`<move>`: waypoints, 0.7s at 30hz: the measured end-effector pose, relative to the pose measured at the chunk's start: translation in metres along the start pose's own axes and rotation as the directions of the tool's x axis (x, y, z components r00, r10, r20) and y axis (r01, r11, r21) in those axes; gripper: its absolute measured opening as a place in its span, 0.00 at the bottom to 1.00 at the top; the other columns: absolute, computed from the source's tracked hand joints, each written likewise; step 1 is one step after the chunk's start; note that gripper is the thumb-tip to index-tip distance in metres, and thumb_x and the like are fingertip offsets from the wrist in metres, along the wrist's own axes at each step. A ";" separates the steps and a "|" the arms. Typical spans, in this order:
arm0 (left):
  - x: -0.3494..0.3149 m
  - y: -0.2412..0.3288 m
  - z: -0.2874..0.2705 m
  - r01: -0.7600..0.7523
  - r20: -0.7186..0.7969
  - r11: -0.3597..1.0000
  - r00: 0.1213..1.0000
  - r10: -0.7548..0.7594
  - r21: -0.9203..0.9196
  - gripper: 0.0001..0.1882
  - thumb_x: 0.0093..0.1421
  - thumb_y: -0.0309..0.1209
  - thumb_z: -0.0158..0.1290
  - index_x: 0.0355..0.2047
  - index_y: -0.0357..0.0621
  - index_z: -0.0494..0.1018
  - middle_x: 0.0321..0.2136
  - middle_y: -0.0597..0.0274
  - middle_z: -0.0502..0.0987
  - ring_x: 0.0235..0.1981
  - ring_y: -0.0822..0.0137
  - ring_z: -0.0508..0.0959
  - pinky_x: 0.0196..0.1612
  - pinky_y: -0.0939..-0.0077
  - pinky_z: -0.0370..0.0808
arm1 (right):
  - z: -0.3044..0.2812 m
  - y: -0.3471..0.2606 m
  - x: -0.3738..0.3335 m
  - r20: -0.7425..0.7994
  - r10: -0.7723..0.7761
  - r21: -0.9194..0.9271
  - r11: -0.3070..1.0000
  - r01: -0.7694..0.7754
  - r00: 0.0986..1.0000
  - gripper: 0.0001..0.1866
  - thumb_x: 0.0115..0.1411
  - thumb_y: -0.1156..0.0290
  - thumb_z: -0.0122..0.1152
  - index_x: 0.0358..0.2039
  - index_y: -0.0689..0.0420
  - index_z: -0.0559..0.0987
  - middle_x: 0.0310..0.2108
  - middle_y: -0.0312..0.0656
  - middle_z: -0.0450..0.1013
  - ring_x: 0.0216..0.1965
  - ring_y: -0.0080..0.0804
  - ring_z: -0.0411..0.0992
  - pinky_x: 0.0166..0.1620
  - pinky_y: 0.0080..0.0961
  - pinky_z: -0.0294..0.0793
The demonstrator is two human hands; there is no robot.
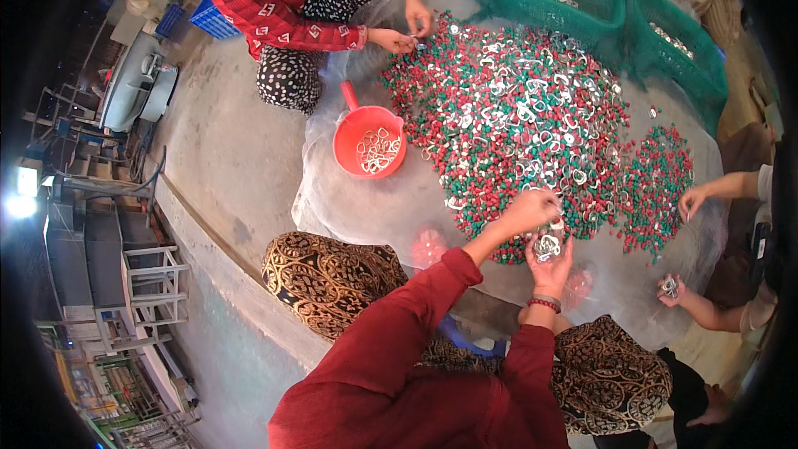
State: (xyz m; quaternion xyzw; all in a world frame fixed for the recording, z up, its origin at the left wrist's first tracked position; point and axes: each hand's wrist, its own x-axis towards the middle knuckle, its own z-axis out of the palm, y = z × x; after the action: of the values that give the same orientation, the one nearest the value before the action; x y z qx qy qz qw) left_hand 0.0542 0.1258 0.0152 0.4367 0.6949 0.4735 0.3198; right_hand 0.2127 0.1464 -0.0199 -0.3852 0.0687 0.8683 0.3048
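My right hand (550, 268) is palm up, fingers curled round a small bunch of white rings (547, 246). Just above it, my left hand (530, 211) has its fingertips pinched together over the pile's near edge; what they hold, if anything, is too small to make out. Both hands are at the near side of a wide pile (507, 125) of small red and green pieces mixed with white and silvery rings. The pile lies on a pale translucent sheet (332, 199). Left of it stands a red-orange dipper (349, 150) with a handle, holding several whitish rings.
Two green mesh baskets (532, 21) with rings inside stand behind the pile. A smaller red and green heap (657, 187) lies at right. Co-workers' hands (399, 33) work at far left, at far right and on the right, where one hand (670, 289) holds rings.
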 end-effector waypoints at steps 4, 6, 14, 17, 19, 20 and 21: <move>-0.004 0.017 0.017 -0.216 0.316 0.942 0.940 0.129 0.256 0.13 0.49 0.38 0.53 0.31 0.43 0.77 0.27 0.53 0.76 0.31 0.55 0.77 0.36 0.64 0.74 | -0.001 -0.004 0.002 -0.065 -0.022 -0.046 0.999 0.019 0.998 0.19 0.56 0.50 0.56 0.41 0.50 0.73 0.41 0.40 0.72 0.42 0.36 0.70 0.33 0.34 0.73; 0.005 0.030 0.010 -0.248 0.242 0.954 0.949 0.203 0.171 0.14 0.50 0.39 0.53 0.31 0.43 0.77 0.28 0.54 0.76 0.32 0.53 0.76 0.37 0.64 0.73 | -0.015 -0.026 0.010 0.130 -0.014 0.016 1.000 0.012 0.991 0.14 0.58 0.54 0.54 0.37 0.51 0.73 0.39 0.41 0.71 0.39 0.34 0.69 0.21 0.21 0.69; 0.047 -0.101 -0.092 0.243 -0.382 0.745 0.924 0.017 0.621 0.16 0.49 0.27 0.52 0.41 0.47 0.73 0.36 0.47 0.70 0.41 0.46 0.69 0.43 0.58 0.70 | -0.025 -0.038 0.009 0.235 0.048 0.375 0.917 -0.136 0.971 0.10 0.60 0.62 0.51 0.33 0.56 0.71 0.33 0.40 0.68 0.32 0.30 0.65 0.18 0.16 0.63; 0.050 -0.109 -0.091 0.163 -0.286 0.652 0.954 0.087 0.741 0.15 0.50 0.24 0.50 0.39 0.48 0.72 0.36 0.51 0.68 0.44 0.49 0.67 0.42 0.61 0.71 | -0.046 -0.050 0.009 0.159 -0.025 0.460 0.886 -0.052 0.987 0.12 0.60 0.62 0.51 0.38 0.56 0.73 0.37 0.41 0.70 0.37 0.33 0.67 0.26 0.19 0.70; 0.047 -0.110 -0.095 0.135 -0.204 0.632 0.978 0.037 0.763 0.15 0.48 0.21 0.49 0.39 0.44 0.70 0.38 0.49 0.67 0.44 0.49 0.67 0.41 0.62 0.71 | -0.038 -0.044 0.012 0.077 -0.102 0.428 0.902 0.059 0.992 0.15 0.60 0.61 0.51 0.42 0.56 0.73 0.41 0.42 0.71 0.40 0.36 0.68 0.33 0.24 0.74; 0.032 -0.121 -0.107 0.149 -0.198 0.614 0.980 0.013 0.775 0.16 0.48 0.19 0.49 0.39 0.42 0.69 0.38 0.48 0.67 0.44 0.49 0.67 0.42 0.61 0.71 | -0.026 -0.027 0.007 0.048 -0.083 0.410 0.910 0.056 0.995 0.16 0.60 0.60 0.50 0.44 0.54 0.73 0.43 0.43 0.71 0.41 0.38 0.69 0.36 0.27 0.74; 0.014 -0.137 -0.124 0.178 -0.208 0.586 0.978 -0.016 0.791 0.17 0.47 0.18 0.49 0.40 0.40 0.68 0.39 0.46 0.66 0.44 0.49 0.68 0.43 0.61 0.71 | -0.007 -0.004 -0.006 0.029 -0.049 0.389 0.920 0.034 0.998 0.17 0.60 0.58 0.50 0.46 0.53 0.73 0.45 0.43 0.71 0.43 0.40 0.69 0.40 0.31 0.74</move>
State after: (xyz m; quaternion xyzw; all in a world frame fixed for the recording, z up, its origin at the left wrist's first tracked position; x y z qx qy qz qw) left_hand -0.0995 0.0681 -0.0701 0.4510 0.8820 0.1272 0.0499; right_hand 0.2225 0.1448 -0.0201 -0.3019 0.2257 0.8379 0.3947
